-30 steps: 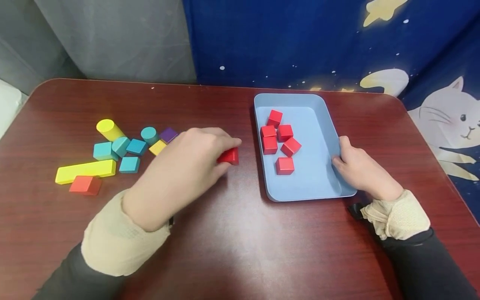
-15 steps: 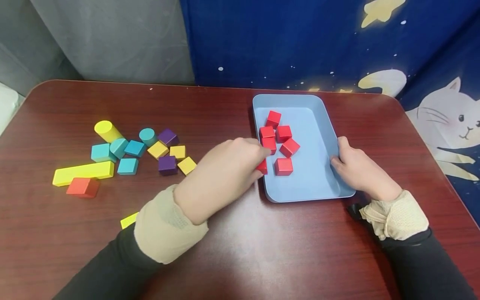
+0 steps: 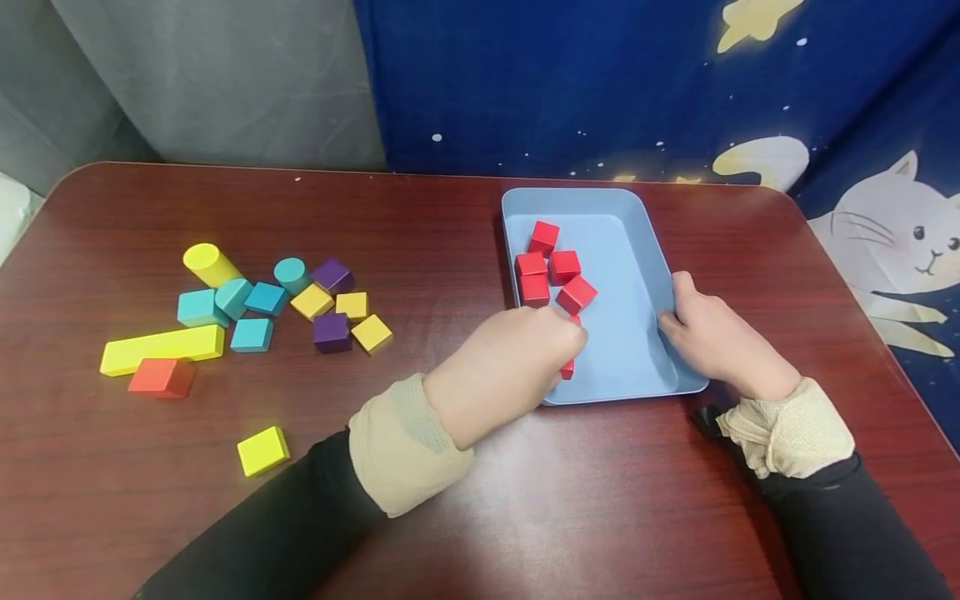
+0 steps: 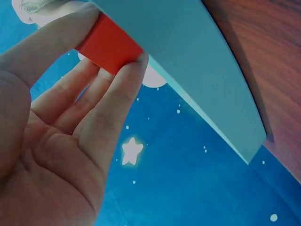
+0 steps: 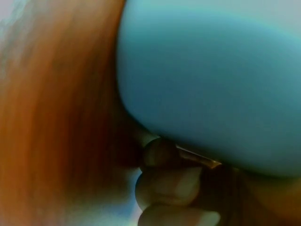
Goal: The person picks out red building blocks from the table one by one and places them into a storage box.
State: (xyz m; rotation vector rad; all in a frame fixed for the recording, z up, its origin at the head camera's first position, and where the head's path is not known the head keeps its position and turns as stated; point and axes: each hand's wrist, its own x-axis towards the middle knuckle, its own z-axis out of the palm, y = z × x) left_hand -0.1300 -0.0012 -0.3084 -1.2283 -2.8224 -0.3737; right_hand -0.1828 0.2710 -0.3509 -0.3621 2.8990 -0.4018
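Observation:
My left hand (image 3: 506, 367) is over the near left part of the blue tray (image 3: 637, 385). Between its thumb and fingers it pinches a red cube (image 4: 110, 44), beside the tray wall (image 4: 197, 70) in the left wrist view. Only a small part of that cube (image 3: 567, 369) shows in the head view. Several other red cubes (image 3: 577, 295) lie in the tray's left half, one mostly hidden behind the left hand. My right hand (image 3: 723, 342) grips the tray's right side, thumb over the rim. In the right wrist view, its fingers (image 5: 169, 186) curl beneath the tray (image 5: 202, 84).
On the left of the table (image 3: 442, 225) lie teal blocks (image 3: 252, 335), purple blocks (image 3: 332, 332), small yellow blocks (image 3: 372, 333), a yellow cylinder (image 3: 212, 265), a long yellow bar (image 3: 161, 351) and an orange-red block (image 3: 162, 377). A bright yellow block (image 3: 263, 451) sits near the left forearm.
My left hand has carried the red cube rightward from the open table, across the tray's left rim and over its inside. The right hand keeps its hold on the tray.

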